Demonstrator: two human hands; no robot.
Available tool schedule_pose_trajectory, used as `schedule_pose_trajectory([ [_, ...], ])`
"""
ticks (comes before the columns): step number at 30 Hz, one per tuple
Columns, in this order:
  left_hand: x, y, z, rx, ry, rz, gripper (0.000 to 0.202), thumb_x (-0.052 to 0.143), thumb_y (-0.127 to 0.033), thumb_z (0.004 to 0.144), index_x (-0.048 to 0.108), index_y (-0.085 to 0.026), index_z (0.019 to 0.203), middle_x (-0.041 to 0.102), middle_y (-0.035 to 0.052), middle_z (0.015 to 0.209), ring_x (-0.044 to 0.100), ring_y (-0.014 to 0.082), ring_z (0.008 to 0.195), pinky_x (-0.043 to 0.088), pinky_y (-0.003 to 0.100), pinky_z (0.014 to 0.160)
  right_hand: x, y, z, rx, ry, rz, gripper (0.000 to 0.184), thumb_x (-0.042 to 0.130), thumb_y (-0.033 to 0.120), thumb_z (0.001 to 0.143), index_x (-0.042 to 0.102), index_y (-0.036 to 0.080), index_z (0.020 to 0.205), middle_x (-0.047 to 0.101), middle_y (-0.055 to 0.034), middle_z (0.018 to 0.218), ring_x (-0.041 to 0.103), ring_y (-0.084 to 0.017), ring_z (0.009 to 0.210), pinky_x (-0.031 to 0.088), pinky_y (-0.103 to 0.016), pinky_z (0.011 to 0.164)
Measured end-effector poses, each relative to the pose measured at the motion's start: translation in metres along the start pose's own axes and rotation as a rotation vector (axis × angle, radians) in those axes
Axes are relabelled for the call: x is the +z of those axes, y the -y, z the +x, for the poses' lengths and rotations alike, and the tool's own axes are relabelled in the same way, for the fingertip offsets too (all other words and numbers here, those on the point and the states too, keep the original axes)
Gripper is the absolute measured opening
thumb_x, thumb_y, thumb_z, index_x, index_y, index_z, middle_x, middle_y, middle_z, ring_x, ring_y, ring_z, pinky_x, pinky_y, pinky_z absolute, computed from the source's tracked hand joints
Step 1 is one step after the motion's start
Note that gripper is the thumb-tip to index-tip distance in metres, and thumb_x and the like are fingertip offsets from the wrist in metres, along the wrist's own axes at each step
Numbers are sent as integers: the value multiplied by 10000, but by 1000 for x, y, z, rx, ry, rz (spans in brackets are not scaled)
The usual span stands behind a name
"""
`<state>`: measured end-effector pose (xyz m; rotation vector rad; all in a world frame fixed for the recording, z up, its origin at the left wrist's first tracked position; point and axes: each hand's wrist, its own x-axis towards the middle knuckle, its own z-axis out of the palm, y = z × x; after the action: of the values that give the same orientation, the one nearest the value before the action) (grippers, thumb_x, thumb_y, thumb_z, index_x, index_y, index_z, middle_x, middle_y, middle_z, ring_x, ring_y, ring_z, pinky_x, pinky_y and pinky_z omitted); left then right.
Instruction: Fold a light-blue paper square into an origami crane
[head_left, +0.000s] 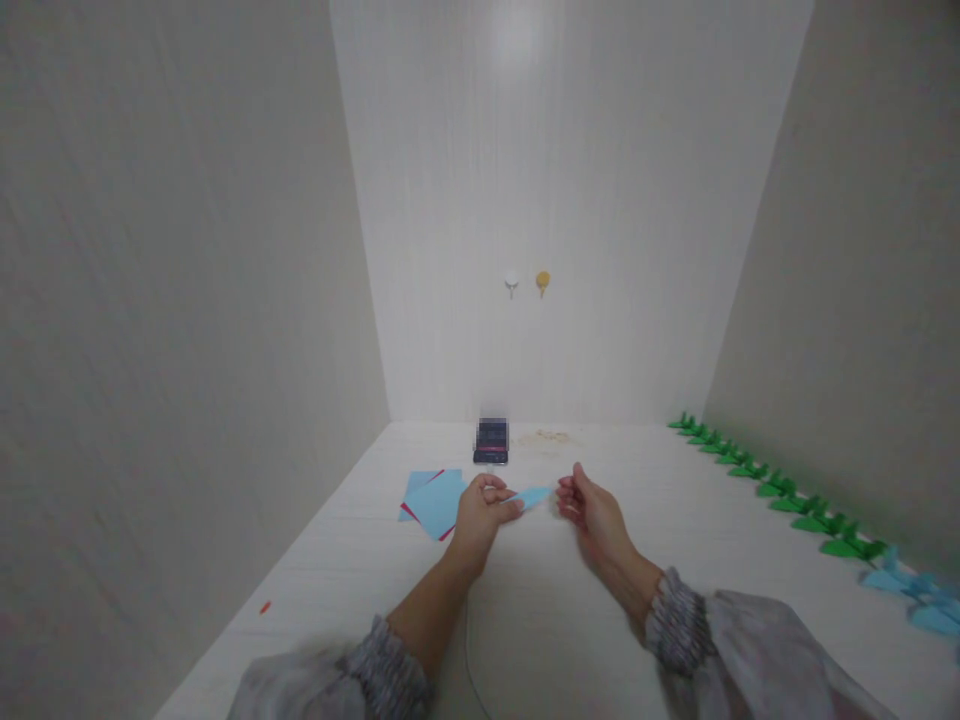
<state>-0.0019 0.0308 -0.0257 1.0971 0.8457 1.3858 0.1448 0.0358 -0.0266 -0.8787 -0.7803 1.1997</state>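
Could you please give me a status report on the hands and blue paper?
Left hand pinching the narrow blue paper. Right hand at its other end, contact unclear. Loose sheets beside left hand, nothing seen blocking the paper.

Soft, greyish, rather flat light fills the booth, seemingly from above, with a round glare high on the back wall (540,180) while the left wall (165,260) and right wall (862,260) fall into dull shade, darkest at the corners. Faint, soft-edged shadow greys the desk (360,560) below the arms. Wide-angle distortion splays the walls and stretches the sleeves (765,640) near the bottom edge, fine detail is soft, the right hand (600,515) looks slightly smeared, and coarse pixel blocks mask the phone (491,457) screen.
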Motion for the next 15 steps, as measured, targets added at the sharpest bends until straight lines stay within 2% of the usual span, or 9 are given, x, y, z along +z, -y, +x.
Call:
schedule_pose_trajectory([
  [2, 1, 0, 0, -4, 3, -28, 420, 707, -219, 441, 416, -165, 739, 595, -8, 633, 550, 114, 531, 418, 239, 545, 3, -3, -5, 77, 138, -19, 295, 569, 444, 614, 570, 149, 623, 555, -11, 558, 469, -92, 431, 355, -226, 422],
  [4, 4, 1, 0, 6, 32, -24, 414, 702, -220, 454, 413, -167, 744, 593, -10, 623, 550, 117, 537, 418, 244, 554, 8, -7, -11, 77, 237, -84, 238, 626, 371, 579, 559, 143, 586, 519, 14, 501, 444, -81, 425, 328, -211, 416],
  [10, 8, 3, -1, 47, 111, 98, 385, 706, -222, 447, 452, -159, 729, 593, 8, 649, 558, 131, 602, 409, 254, 608, 8, -14, -14, -30, 151, -177, 238, 644, 323, 553, 511, 148, 463, 445, 47, 395, 374, -71, 397, 269, -215, 424],
  [15, 5, 1, -1, 52, 159, 56, 433, 713, -190, 435, 442, -160, 772, 596, 24, 706, 561, 138, 642, 413, 269, 636, 6, -11, -13, -40, 148, -173, 223, 640, 317, 564, 527, 145, 477, 440, 46, 394, 361, -70, 394, 254, -217, 427],
])
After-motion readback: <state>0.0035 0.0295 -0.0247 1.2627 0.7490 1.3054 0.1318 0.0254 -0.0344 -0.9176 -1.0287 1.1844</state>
